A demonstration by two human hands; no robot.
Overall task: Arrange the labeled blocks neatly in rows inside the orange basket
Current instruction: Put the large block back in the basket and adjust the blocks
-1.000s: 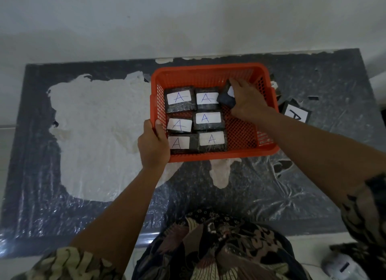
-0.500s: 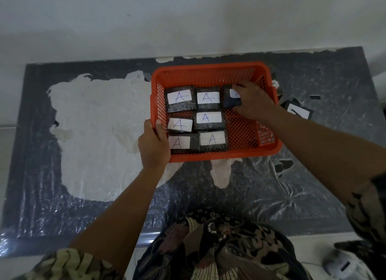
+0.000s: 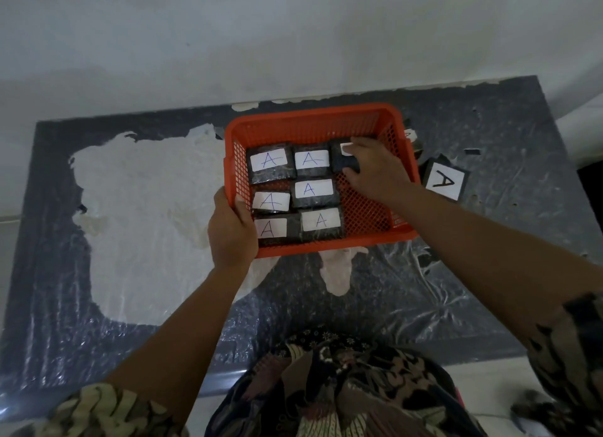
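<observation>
While left hand [image 3: 232, 231] grips orange basket [image 3: 313, 118] rim, right hand [image 3: 375, 170] has lowered seventh block [image 3: 341, 162] flat into back row, fingers still holding it; third column begun, more blocks [image 3: 444, 183] wait outside.

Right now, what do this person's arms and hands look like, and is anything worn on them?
Both hands are bare: no gloves, rings or watch show on the left hand or the right hand. The forearms are uncovered too. Short patterned sleeves begin near the elbows: the left sleeve has pale and dark leafy shapes, and the right sleeve a similar dark print.
</observation>
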